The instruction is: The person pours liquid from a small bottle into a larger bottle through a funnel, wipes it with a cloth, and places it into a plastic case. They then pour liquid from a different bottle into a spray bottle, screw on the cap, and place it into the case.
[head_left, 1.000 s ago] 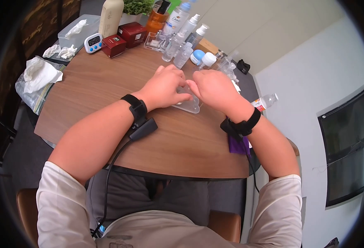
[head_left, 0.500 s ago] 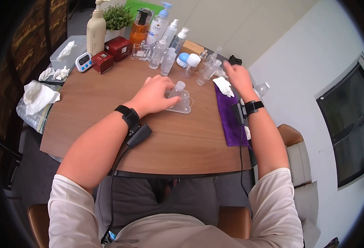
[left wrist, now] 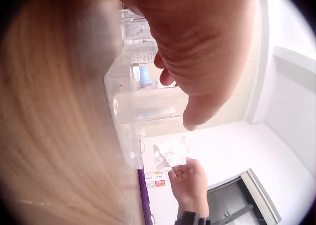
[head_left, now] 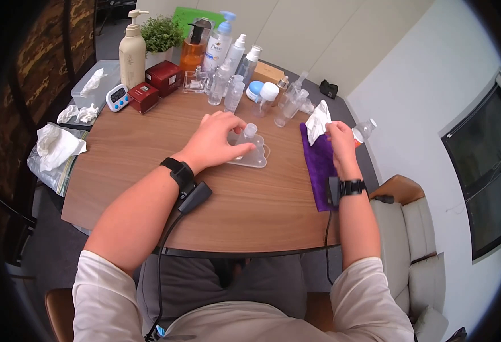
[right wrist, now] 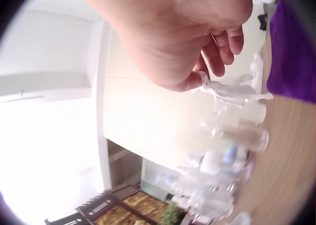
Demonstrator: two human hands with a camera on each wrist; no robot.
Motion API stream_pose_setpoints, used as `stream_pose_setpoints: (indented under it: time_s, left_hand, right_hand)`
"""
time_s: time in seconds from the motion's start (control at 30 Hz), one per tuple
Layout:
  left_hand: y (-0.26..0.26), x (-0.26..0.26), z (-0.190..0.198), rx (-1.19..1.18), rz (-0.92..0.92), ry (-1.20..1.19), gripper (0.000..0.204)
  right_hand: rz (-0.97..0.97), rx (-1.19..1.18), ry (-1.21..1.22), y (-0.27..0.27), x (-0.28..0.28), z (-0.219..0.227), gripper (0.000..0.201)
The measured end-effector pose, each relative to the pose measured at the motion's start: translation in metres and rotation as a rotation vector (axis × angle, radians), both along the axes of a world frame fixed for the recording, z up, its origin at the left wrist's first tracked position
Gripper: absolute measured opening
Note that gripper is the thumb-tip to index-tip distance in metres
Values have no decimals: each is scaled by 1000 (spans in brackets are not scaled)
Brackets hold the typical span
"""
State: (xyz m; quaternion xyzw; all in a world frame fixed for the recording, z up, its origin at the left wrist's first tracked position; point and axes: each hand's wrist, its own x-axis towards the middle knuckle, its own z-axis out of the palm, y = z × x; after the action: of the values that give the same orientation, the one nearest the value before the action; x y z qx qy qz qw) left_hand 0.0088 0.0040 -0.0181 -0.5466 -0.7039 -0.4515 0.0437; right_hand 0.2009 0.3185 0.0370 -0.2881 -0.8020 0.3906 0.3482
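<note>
White tissue (head_left: pixel 318 121) is pinched between the thumb and fingers of the right hand (head_left: pixel 342 142), over the far end of the purple cloth (head_left: pixel 319 171). Half a second ago it lay crumpled on that cloth, with the hand raised beyond it; now the hand is lower and nearer the person, and the tissue stands up from the cloth. Whether its lower edge touches the cloth, I cannot tell.

The left hand (head_left: pixel 211 143) keeps much the same pose as before, curved beside a small clear bottle (head_left: pixel 250 130) that stands upright at the clear scalloped tray (head_left: pixel 257 159). Its thumb and fingers are apart, with a gap showing in the left wrist view; whether a fingertip touches the bottle is hidden.

Farther back on the wooden table (head_left: pixel 244 211) are clear bottles (head_left: pixel 232 97), two dark red boxes (head_left: pixel 164 78) and a white timer (head_left: pixel 117 98) with blue buttons.
</note>
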Motion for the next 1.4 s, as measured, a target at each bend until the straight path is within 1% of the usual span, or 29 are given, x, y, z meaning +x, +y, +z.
stream_pose_setpoints:
  time_s: [0.03, 0.2, 0.23, 0.27, 0.33, 0.37, 0.4, 0.47, 0.5, 0.53, 0.6, 0.63, 0.67, 0.7, 0.73, 0.8, 0.83, 0.93, 0.97, 1.0, 1.03, 1.07, 1.1, 1.17, 1.2, 1.27, 1.3, 1.37, 1.4]
  left_hand:
    - [1, -1, -1, 25, 2, -1, 45]
    - [5, 0, -3, 53, -30, -26, 41]
    - [4, 2, 1, 57, -34, -49, 40]
    - [2, 4, 4, 61, -37, -72, 40]
    - [2, 3, 3, 51, -41, -83, 41]
    - [3, 1, 2, 61, -45, -101, 42]
    - [6, -2, -3, 48, -42, -90, 42]
    - [10, -2, -3, 146, -118, -168, 41]
    - [7, -4, -3, 103, -139, -212, 42]
    - [5, -2, 0, 89, -142, -201, 42]
    - [3, 0, 3, 28, -37, -69, 41]
    - [4, 1, 3, 52, -46, -18, 41]
    - [4, 2, 4, 35, -51, -12, 41]
    - [4, 5, 4, 26, -36, -57, 40]
    - [3, 7, 6, 17, -22, -101, 40]
    - [4, 5, 2, 5, -10, -98, 39]
    - [5, 4, 3, 7, 8, -105, 39]
    - [1, 1, 6, -66, -40, -158, 37]
    - [2, -1, 4, -76, -45, -156, 37]
    - [3, -3, 3, -80, -91, -208, 40]
    - [4, -4, 2, -84, -136, -262, 42]
    - [5, -4, 1, -92, -139, -262, 42]
    - [5, -4, 1, -79, -166, -253, 44]
    - [5, -5, -2, -71, -195, -244, 46]
    - [5, -6, -5, -84, -209, -206, 45]
    - [7, -6, -8, -100, -224, -165, 43]
    - [9, -5, -10, -81, -230, -186, 40]
    - [8, 5, -2, -64, -239, -207, 37]
    - [6, 8, 4, -90, -172, -125, 35]
  right_hand:
    - [109, -157, 130, -20, 5, 0, 15]
    - [411, -390, 45, -105, 1, -4, 16]
    - [440, -335, 6, -113, -3, -2, 15]
    - [439, -351, 19, -114, -6, 1, 15]
    - [783, -568, 67, -110, -14, 12, 14]
    - [934, -765, 49, -107, -10, 25, 14]
    - [1043, -786, 37, -102, -12, 27, 14]
    - [946, -582, -65, -109, -21, 15, 15]
    - [864, -290, -157, -112, -29, 9, 19]
    - [726, -153, -192, -119, -35, 3, 22]
    - [472, 95, -185, -126, -38, -5, 22]
    - [469, 82, -173, -132, -39, -8, 22]
    - [415, 88, -120, -138, -40, -12, 22]
    - [359, 95, -68, -142, -41, -16, 24]
    - [353, 81, -58, -144, -46, -27, 24]
    - [602, -230, 316, -142, -56, -51, 26]
    - [596, -238, 328, -144, -55, -49, 26]
    - [749, -196, 290, -144, -46, -42, 39]
    - [756, -164, 259, -144, -45, -39, 46]
    - [750, -171, 264, -144, -43, -36, 46]
    - [751, -98, 225, -143, -41, -31, 45]
    - [753, -26, 185, -142, -41, -29, 44]
    - [749, -32, 188, -139, -42, -29, 44]
    - [789, 100, 140, -134, -46, -29, 46]
    - [786, 96, 142, -133, -47, -31, 46]
    - [884, -217, 266, -134, -48, -32, 48]
    - [882, -219, 269, -133, -46, -32, 48]
    - [947, -354, 346, -134, -39, -21, 53]
    - [945, -353, 347, -134, -38, -19, 53]
